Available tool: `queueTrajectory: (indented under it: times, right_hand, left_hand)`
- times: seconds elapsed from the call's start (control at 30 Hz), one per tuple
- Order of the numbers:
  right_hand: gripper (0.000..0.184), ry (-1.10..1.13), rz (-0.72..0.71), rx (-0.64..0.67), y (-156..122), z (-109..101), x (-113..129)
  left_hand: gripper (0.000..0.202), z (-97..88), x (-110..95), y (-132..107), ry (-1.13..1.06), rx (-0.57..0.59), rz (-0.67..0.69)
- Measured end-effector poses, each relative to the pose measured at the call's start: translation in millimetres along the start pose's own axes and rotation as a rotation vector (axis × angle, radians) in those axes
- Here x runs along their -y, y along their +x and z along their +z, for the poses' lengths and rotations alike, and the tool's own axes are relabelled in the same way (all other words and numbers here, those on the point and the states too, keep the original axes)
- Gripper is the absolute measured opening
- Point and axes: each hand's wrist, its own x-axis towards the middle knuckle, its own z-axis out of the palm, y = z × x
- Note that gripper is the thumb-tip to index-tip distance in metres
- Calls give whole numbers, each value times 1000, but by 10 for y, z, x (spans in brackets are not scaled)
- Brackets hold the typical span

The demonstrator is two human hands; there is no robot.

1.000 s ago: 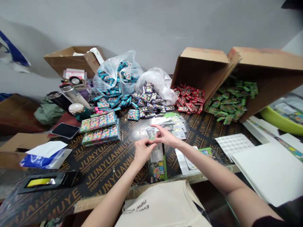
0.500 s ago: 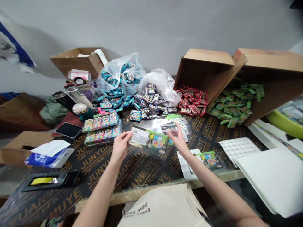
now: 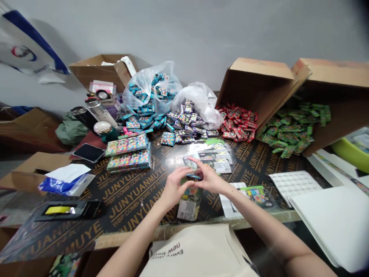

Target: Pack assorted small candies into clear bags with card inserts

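Note:
A flat printed packet (image 3: 188, 207) in green and black, with a pale label panel at its lower end, hangs upright in front of me. My left hand (image 3: 175, 186) has its fingers curled around the packet's upper left side. On the upper right side, my right hand (image 3: 210, 179) is pinched on the same packet, its index finger stretched leftward. The packet's top is partly hidden by my fingers. Behind my hands lie several similar flat packets (image 3: 221, 156) in a clear plastic bag. More of them (image 3: 256, 195) lie under my right forearm.
Piles of small blue packs (image 3: 142, 119), purple packs (image 3: 187, 119), red packs (image 3: 238, 123) and green packs (image 3: 291, 132) stand along the back. Two cardboard boxes (image 3: 259, 73) lie open at right. At left are stacked filled packages (image 3: 129, 158), a phone (image 3: 88, 152) and a tape dispenser (image 3: 69, 210).
The packet turned from lying crosswise between my hands to upright. My hands came close together, the left moving right, and now both grip its upper part. The view shifted slightly.

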Motion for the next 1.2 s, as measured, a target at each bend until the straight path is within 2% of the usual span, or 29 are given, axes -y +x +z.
queueTrajectory:
  times: [0.03,0.1,0.17,0.23,0.3,0.43,0.57,0.67,0.77,0.87,1.0,1.1,1.2]
  right_hand:
    - [87,-16,-14,-26,14,14,11]
    - [75,-23,-28,-166,41,-16,26]
    - [51,5,-18,-302,61,-93,43]
    - [30,57,1,-344,75,-152,69]
    - [22,97,7,-313,91,-146,101]
    - [24,149,38,-178,159,10,137]
    - [26,117,77,25,272,127,110]
    - [24,73,77,194,358,142,103]
    - [23,28,94,268,427,127,126]
    - [20,0,96,306,476,105,145]
    - [19,-32,77,331,504,96,135]
    - [19,22,103,256,483,147,103]
    - [28,294,180,107,418,250,44]
  left_hand:
    - [19,6,-35,32,13,39,23]
    - [10,1,-46,58,32,54,17]
    - [11,-24,-5,44,44,44,2]
    - [12,-57,46,14,46,46,-3]
    - [12,-88,74,-10,50,36,-8]
    - [14,-130,88,-30,27,44,-16]
    - [9,-151,157,-67,-71,0,-139]
    - [8,-162,207,-110,-129,-45,-218]
    - [12,-169,191,-133,-112,-22,-199]
    - [13,-158,140,-128,-66,-21,-194]
    - [14,-126,108,-107,-22,-99,-240]
    - [12,-97,129,-111,-34,-123,-252]
    - [20,-18,173,-158,-143,-163,-297]
